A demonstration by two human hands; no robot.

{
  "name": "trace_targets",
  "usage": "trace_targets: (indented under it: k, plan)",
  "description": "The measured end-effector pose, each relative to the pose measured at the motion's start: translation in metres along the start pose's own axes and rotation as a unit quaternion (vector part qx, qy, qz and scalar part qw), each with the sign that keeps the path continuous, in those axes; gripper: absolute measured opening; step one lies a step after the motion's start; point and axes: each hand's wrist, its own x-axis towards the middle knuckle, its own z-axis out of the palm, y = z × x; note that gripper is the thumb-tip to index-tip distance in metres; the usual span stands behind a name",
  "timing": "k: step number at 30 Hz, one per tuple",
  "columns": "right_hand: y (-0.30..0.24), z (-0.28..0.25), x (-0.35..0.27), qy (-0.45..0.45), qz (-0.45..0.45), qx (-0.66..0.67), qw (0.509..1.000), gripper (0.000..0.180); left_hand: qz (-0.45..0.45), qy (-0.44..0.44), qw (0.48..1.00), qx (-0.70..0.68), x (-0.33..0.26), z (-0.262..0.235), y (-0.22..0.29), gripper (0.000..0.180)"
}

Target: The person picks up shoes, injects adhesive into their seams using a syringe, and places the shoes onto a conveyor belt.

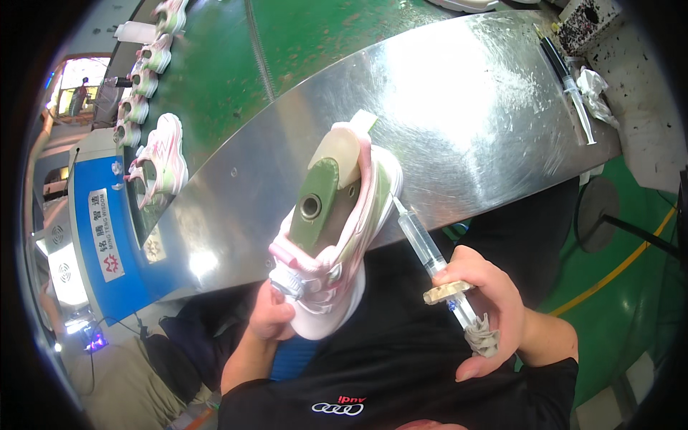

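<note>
A white and pink sneaker [344,272] with a green shoe last [313,204] inside it is held up over the near edge of the metal table. My left hand [271,313] grips it at the toe end, its fingers partly hidden beneath the shoe. In my right hand [491,301] is a clear syringe [421,240], wrapped with tape-like material at its flange and plunger end. The syringe's thin tip points at the side of the shoe near the sole; whether it touches cannot be made out.
The curved metal table [459,93] borders a green conveyor belt [208,64]. Another pink and white sneaker [163,154] stands at the left, with several more in a row behind it. A second syringe [577,104] and crumpled white tissue [596,93] lie at the table's right end.
</note>
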Motion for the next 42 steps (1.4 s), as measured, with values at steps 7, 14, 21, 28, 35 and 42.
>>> trace_targets:
  k: [7,14,21,28,35,42]
  plan:
    - [-0.03,0.001,0.004,-0.034,0.068,0.021,0.997,0.08,-0.05,-0.094,0.99,-0.093,0.013,0.015,-0.027,0.092]
    - [-0.062,0.0,-0.006,-0.048,0.132,0.044,0.989,0.081,-0.099,-0.212,0.962,-0.137,0.04,0.031,-0.039,0.087]
    - [-0.11,-0.012,-0.015,-0.094,0.119,-0.054,0.987,0.084,-0.134,-0.239,0.953,-0.13,0.06,0.052,-0.048,0.073]
    - [-0.131,-0.013,-0.047,-0.044,0.109,-0.102,0.988,0.078,-0.124,-0.274,0.939,-0.167,0.092,0.083,-0.057,0.057]
    - [-0.134,-0.013,-0.053,-0.022,0.078,-0.176,0.981,0.077,-0.111,-0.272,0.937,-0.187,0.104,0.1,-0.053,0.05]
    - [-0.129,-0.007,-0.054,-0.017,0.063,-0.263,0.963,0.076,-0.104,-0.274,0.936,-0.193,0.111,0.111,-0.052,0.043]
